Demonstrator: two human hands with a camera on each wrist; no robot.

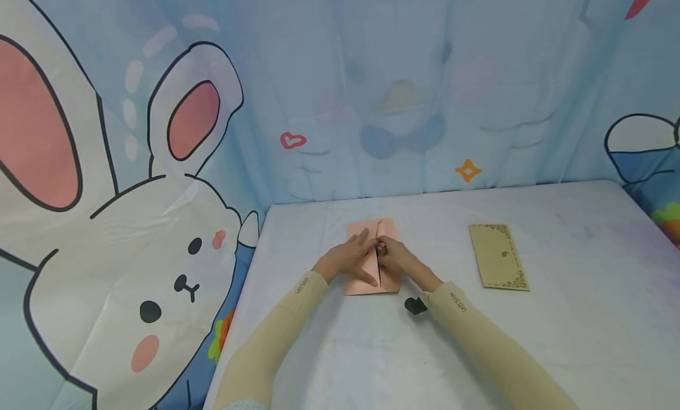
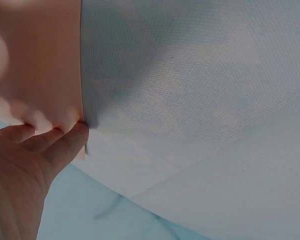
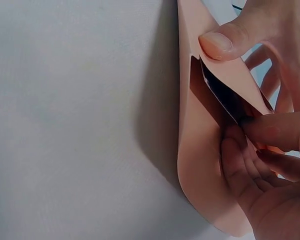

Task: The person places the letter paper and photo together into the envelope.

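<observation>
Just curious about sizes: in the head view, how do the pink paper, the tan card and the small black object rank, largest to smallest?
1. pink paper, though the hands cover part of it
2. tan card, slightly smaller
3. small black object, clearly smallest

head view high over table (image 1: pixel 329 351), wrist views close on pink paper (image 3: pixel 200 165)

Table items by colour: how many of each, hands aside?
Pink folded paper, held by left hand and right hand: 1
Tan patterned card: 1
Small black object: 1
Total: 3
</observation>
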